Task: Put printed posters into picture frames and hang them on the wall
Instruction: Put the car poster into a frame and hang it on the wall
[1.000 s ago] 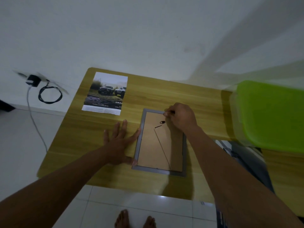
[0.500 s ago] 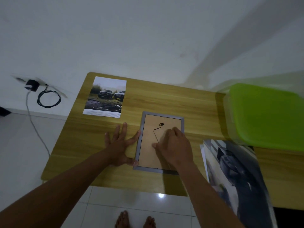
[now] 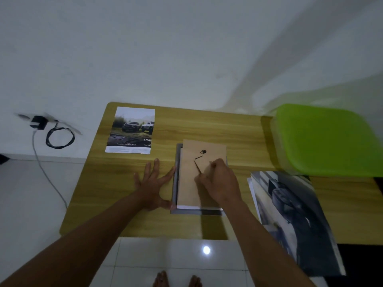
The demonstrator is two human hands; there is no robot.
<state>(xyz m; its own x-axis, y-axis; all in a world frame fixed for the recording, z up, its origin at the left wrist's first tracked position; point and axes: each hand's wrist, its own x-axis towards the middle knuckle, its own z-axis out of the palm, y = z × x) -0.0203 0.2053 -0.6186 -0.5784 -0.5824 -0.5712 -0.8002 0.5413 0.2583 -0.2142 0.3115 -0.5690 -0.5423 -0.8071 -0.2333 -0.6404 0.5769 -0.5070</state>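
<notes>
A grey picture frame (image 3: 175, 181) lies face down on the wooden table (image 3: 207, 125). Its brown backing board (image 3: 190, 177) is tilted up, its far edge past the frame's far rim. My right hand (image 3: 219, 183) grips the board at its stand. My left hand (image 3: 152, 183) lies flat on the table with fingers spread, its thumb against the frame's left side. A printed poster of two off-road cars (image 3: 132, 129) lies at the table's far left.
A stack of larger posters (image 3: 294, 220) overhangs the table's front right. A green plastic lid (image 3: 325, 139) covers a box at the far right. A black charger with a coiled cable (image 3: 51, 133) hangs on the wall to the left. White floor tiles lie below.
My right hand moved from the frame's far edge to the middle of the backing board and lifted it out of the frame. The left hand stayed put.
</notes>
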